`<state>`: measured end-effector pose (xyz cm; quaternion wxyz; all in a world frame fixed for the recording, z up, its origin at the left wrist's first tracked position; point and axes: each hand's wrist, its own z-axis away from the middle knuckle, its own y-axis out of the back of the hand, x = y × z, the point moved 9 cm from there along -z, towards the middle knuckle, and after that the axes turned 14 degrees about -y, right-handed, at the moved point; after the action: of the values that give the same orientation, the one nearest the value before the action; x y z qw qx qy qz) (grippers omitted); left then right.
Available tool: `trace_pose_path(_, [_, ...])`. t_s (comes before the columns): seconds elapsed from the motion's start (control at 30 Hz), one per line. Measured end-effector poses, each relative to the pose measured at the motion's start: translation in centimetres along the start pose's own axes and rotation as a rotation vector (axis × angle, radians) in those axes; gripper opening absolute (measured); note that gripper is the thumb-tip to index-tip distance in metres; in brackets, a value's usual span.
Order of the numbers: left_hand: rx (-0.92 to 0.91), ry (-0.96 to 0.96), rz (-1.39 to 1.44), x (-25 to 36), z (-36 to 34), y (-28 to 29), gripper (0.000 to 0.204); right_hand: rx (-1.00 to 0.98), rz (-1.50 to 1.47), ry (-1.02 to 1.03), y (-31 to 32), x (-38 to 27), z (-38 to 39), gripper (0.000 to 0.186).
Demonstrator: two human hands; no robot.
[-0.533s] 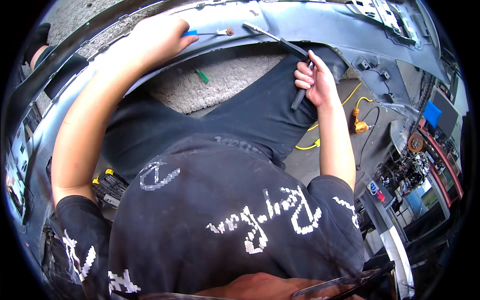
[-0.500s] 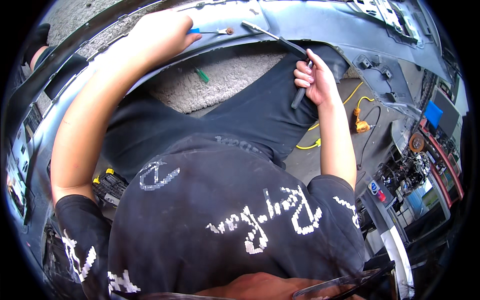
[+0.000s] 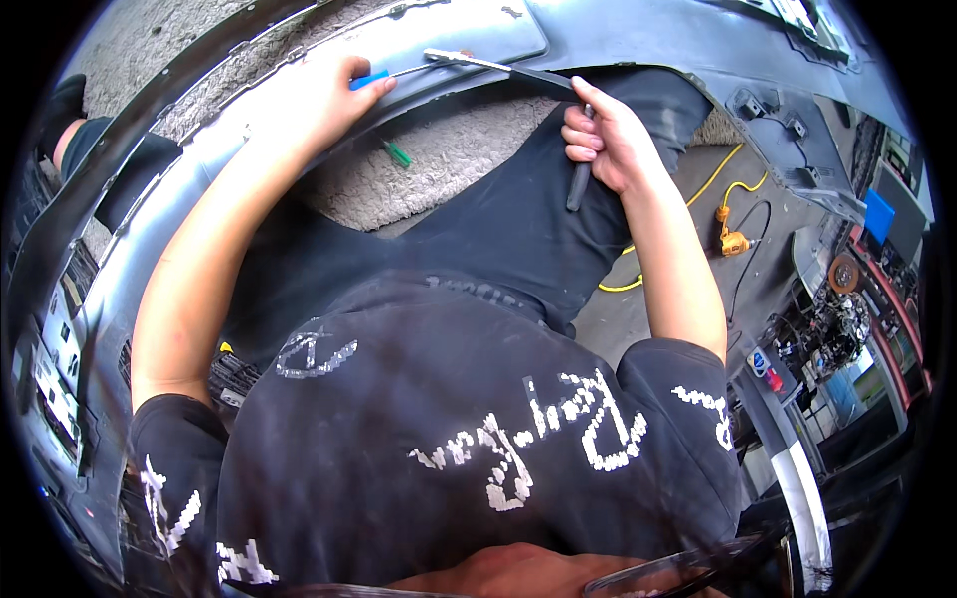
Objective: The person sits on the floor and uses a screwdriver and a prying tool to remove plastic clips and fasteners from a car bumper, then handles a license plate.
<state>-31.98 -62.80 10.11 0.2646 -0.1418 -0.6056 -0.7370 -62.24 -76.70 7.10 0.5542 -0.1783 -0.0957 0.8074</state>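
Note:
A large grey car bumper (image 3: 469, 35) curves across the top and down the left. My left hand (image 3: 324, 95) rests on its edge, gripping a blue-handled tool (image 3: 371, 78) whose thin shaft points right along the panel. My right hand (image 3: 603, 140) is closed around a long dark bar tool (image 3: 576, 184); its flat blade reaches up-left to the bumper, ending close to the tip of the blue-handled tool. My black shirt and dark trousers fill the middle below both hands.
A green-handled screwdriver (image 3: 397, 153) lies on the rough grey floor under the bumper. A yellow cable (image 3: 698, 194) and an orange plug (image 3: 733, 242) lie at right, near a dark bracket part (image 3: 788, 159) and cluttered equipment (image 3: 837, 319) at the far right.
Both hands hold their tools much as before; my right hand has shifted slightly along the bar, and the view has tilted a little.

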Motion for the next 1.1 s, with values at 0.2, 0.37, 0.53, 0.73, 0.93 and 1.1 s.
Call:
trace_pose_path(0.2, [-0.199,0.091,-0.118,4.1,-1.6,2.5,0.057,-0.079,-0.116,0.147,0.2,-1.5,3.3,0.050])
trace_pose_path(0.37, [0.097,0.069,0.082,-2.1,1.2,-3.1,0.048,0.048,0.017,0.154,1.3,-2.7,5.0,0.037])
trace_pose_path(0.53, [0.333,-0.105,-0.333,-0.2,2.6,-1.9,0.054,0.323,0.475,0.266,-1.8,-5.7,9.1,0.030])
trace_pose_path(0.73, [0.193,-0.011,-0.509,-0.9,2.5,-4.5,0.065,0.526,0.953,0.379,-7.5,-7.8,11.5,0.050])
trace_pose_path(0.93, [0.188,-0.011,-0.506,-0.8,1.9,-5.1,0.066,0.617,1.219,0.421,-11.1,-8.4,10.2,0.047])
trace_pose_path(1.1, [0.245,-0.010,-0.500,-1.0,2.1,-4.9,0.066,0.662,1.312,0.403,-12.8,-7.9,8.6,0.048])
